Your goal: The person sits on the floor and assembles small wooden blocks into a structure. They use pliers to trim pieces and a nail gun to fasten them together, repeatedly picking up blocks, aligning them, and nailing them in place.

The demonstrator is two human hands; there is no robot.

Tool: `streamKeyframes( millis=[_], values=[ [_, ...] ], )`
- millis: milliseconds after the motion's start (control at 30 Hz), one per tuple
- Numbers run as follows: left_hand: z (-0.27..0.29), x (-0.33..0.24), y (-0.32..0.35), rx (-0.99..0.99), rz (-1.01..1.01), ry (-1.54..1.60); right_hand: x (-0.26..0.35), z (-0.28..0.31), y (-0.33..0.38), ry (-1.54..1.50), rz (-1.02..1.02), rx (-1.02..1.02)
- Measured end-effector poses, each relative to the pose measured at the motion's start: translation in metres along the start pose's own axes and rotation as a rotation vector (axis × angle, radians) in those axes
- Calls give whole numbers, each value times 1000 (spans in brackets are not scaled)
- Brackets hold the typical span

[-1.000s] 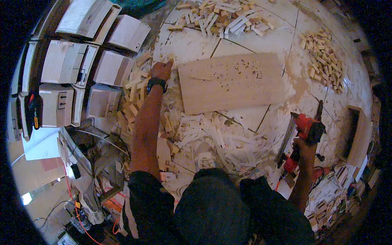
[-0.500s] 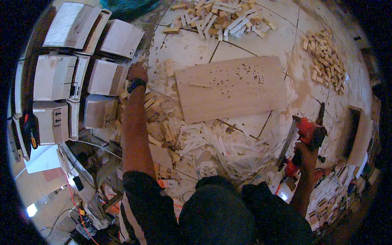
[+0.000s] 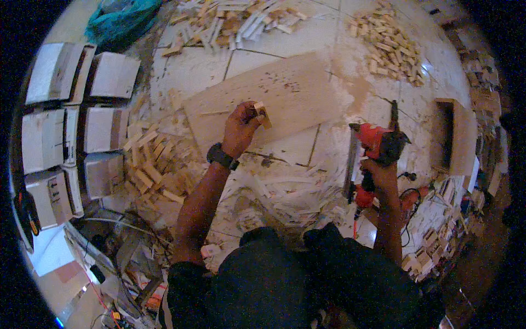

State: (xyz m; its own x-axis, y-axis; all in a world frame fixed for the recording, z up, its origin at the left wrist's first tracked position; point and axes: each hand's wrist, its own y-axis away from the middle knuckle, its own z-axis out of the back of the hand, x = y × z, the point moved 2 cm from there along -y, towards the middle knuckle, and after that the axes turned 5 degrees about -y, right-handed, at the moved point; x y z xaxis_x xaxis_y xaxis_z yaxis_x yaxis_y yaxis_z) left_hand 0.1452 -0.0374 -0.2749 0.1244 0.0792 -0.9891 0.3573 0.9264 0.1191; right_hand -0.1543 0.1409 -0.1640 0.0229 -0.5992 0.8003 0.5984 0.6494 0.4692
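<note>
Over the flat wooden board [image 3: 307,104], my left hand [image 3: 243,127] pinches a small pale wood block [image 3: 265,116] between its fingers. The block is held tilted, and the gap between it and the board cannot be judged. On the right, my right hand [image 3: 379,171] is closed around the handle of a red and black nail gun [image 3: 377,141], held to the right of the board. A thin wood strip [image 3: 215,112] and several small dark bits lie on the board.
Stacked pale boxes [image 3: 44,131] stand at the far left. Loose wood blocks [image 3: 150,164] lie beside the board, with piles of offcuts [image 3: 219,24] and blocks [image 3: 392,46] farther off. Pale scrap strips [image 3: 296,186] litter the floor near me. An open wooden box [image 3: 463,137] stands at right.
My left hand has moved from beside the boxes, rightward to over the board, and now shows a wood block in its fingers. My right hand still holds the nail gun. The whole view has shifted.
</note>
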Motion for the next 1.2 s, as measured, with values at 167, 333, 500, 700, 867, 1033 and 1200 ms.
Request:
streamKeyframes(
  millis=[167, 333, 500, 700, 867, 1033, 1200],
  values=[
    [-42, -45, 8, 12, -50, -137, 2, 11, 9, -100, -43, 16],
    [-41, -44, 12, 29, -42, -290, -4, 15, 4, -40, -31, 13],
    [-44, 10, -17, 11, 156, -549, -5, 12, 6, 7, -71, -5],
    [-47, 25, -23, -43, -66, -884, -5, 10, 6, 2, -16, 27],
    [-48, 26, -13, -213, 212, -757, -3, 9, 7, -78, 31, 14],
    [-50, 27, 15, -170, 193, -620, 3, 11, 11, -47, -77, 41],
    [-59, 18, 71, 383, -429, -1048, 4, 13, 8, 74, -50, 13]
  ],
)
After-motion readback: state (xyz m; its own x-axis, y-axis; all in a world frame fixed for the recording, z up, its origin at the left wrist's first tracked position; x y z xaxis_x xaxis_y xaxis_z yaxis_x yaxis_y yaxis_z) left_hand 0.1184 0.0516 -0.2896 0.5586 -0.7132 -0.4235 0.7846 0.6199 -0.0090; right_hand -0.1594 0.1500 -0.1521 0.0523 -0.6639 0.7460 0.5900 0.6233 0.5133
